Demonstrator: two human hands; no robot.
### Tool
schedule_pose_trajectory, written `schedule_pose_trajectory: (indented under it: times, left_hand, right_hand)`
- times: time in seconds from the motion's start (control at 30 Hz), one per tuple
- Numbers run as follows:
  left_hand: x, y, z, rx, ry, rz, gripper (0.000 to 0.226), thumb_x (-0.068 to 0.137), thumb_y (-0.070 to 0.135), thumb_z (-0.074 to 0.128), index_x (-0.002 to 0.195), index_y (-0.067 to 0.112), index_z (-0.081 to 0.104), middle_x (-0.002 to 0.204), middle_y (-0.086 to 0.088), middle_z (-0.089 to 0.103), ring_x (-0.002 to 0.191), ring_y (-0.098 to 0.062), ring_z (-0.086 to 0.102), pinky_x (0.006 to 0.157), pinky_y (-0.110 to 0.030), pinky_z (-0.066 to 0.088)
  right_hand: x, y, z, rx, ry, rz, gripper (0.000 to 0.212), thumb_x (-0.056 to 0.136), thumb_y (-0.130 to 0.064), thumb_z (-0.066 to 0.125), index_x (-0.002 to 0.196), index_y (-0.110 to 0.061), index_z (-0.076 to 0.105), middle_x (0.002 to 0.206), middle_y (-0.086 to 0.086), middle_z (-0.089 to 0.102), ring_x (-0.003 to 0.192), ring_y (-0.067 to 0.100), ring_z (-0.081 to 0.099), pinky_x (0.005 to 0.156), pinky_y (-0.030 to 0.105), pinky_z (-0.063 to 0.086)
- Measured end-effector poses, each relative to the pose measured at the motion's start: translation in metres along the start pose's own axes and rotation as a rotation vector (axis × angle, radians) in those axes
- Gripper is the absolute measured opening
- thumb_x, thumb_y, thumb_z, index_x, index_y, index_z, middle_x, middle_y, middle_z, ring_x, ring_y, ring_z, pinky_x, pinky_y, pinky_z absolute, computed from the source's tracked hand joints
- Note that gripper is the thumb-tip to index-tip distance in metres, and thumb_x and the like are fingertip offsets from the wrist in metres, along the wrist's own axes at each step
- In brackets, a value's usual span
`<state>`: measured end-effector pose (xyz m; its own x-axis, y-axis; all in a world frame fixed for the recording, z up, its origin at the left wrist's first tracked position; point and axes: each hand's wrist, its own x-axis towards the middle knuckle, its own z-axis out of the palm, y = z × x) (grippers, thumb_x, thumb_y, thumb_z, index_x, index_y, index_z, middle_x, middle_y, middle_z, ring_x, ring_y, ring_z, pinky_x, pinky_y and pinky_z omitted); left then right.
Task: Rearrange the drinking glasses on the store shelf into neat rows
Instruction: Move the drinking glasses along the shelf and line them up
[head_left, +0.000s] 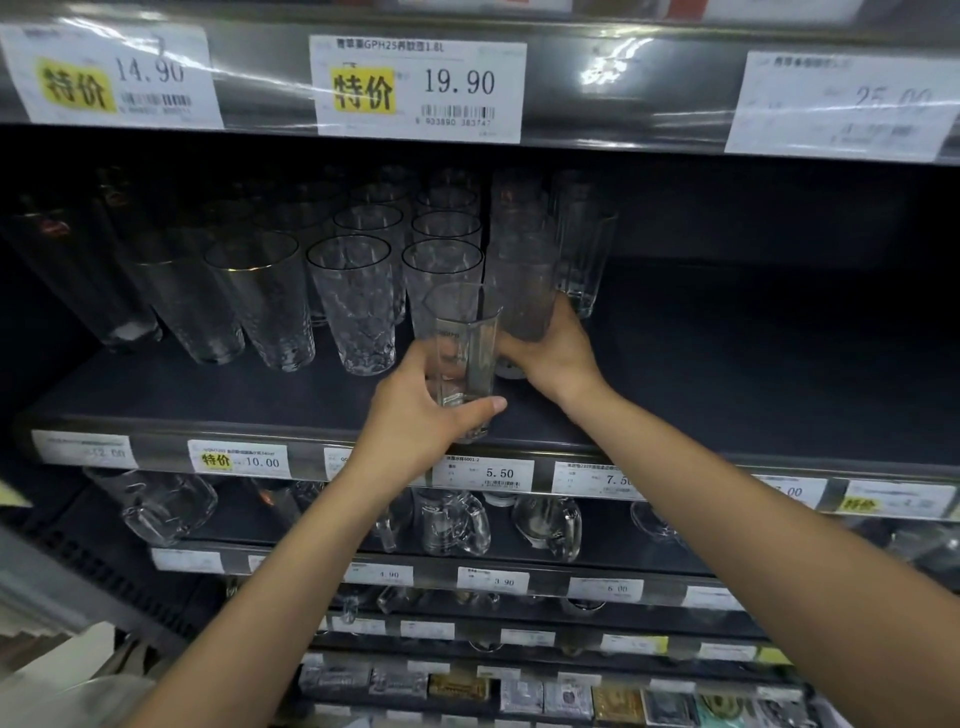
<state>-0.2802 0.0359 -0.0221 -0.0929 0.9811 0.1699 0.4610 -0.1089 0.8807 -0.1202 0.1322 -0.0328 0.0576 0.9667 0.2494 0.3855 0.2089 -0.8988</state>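
Note:
On the dark shelf (727, 374) stand rows of clear drinking glasses. My left hand (421, 410) grips a tall straight clear glass (465, 343) near the shelf's front edge, thumb across its base. Just behind it, my right hand (550, 353) wraps around the lower part of a tall frosted-looking glass (522, 286) that heads a row running back. Another tall faceted glass (584, 249) stands to the right of that row. Left of my hands, textured tumblers (358, 301) stand in two rows, and gold-rimmed glasses (265, 301) further left.
The shelf's right half is bare dark board. Price tags (483, 475) line its front lip, and an upper shelf edge with large tags (418, 85) hangs overhead. Glass mugs (454, 522) fill the shelf below; boxed goods sit lower down.

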Motion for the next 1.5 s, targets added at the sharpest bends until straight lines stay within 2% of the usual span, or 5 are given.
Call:
schedule_pose_trajectory:
  times: [0.7,0.9,1.07,1.27,1.5]
  left_hand:
    - [0.0,0.003,0.0,-0.003,0.015,-0.013,0.059,0.065,0.034,0.089,0.112,0.033,0.053,0.1,0.016,0.066,0.097,-0.005,0.065,0.091,-0.035,0.054]
    - [-0.004,0.022,0.014,0.064,-0.006,0.009,0.055,0.067,0.032,0.089,0.107,0.03,0.051,0.094,0.023,0.06,0.092,0.002,0.061,0.08,-0.022,0.05]
    - [-0.01,0.042,0.054,0.132,-0.031,0.044,0.058,0.063,0.042,0.089,0.109,0.028,0.056,0.103,0.019,0.065,0.1,-0.004,0.062,0.091,-0.026,0.05]
    - [0.002,0.056,0.117,0.026,-0.002,0.023,0.082,0.054,0.057,0.086,0.125,0.027,0.057,0.115,0.015,0.068,0.107,-0.005,0.063,0.096,-0.036,0.053]
    - [0.026,0.071,0.149,0.085,0.138,0.024,0.075,0.07,0.043,0.085,0.126,0.013,0.047,0.113,-0.001,0.068,0.099,-0.017,0.066,0.078,-0.025,0.049]
  right_hand:
    - [-0.007,-0.006,-0.013,0.004,-0.092,0.042,0.052,0.078,-0.029,0.083,0.117,-0.028,0.049,0.114,-0.009,0.062,0.109,0.009,0.061,0.087,0.019,0.045]
    - [-0.008,-0.005,-0.06,-0.045,-0.197,0.061,0.081,0.083,-0.054,0.072,0.148,-0.02,0.037,0.13,-0.005,0.057,0.12,0.01,0.054,0.1,0.026,0.045]
    - [-0.005,0.023,-0.138,-0.371,-0.183,0.02,0.054,0.097,-0.055,0.05,0.142,-0.026,0.047,0.133,-0.003,0.061,0.127,0.017,0.053,0.097,0.02,0.034]
    - [-0.004,0.075,-0.207,-0.843,-0.289,0.044,0.074,0.092,-0.071,0.038,0.153,-0.03,0.031,0.158,0.004,0.035,0.145,0.027,0.03,0.118,0.047,0.024]
    - [-0.004,0.087,-0.215,-0.98,-0.337,0.037,0.075,0.091,-0.075,0.027,0.156,-0.037,0.022,0.166,0.0,0.014,0.152,0.02,0.009,0.122,0.044,0.004]
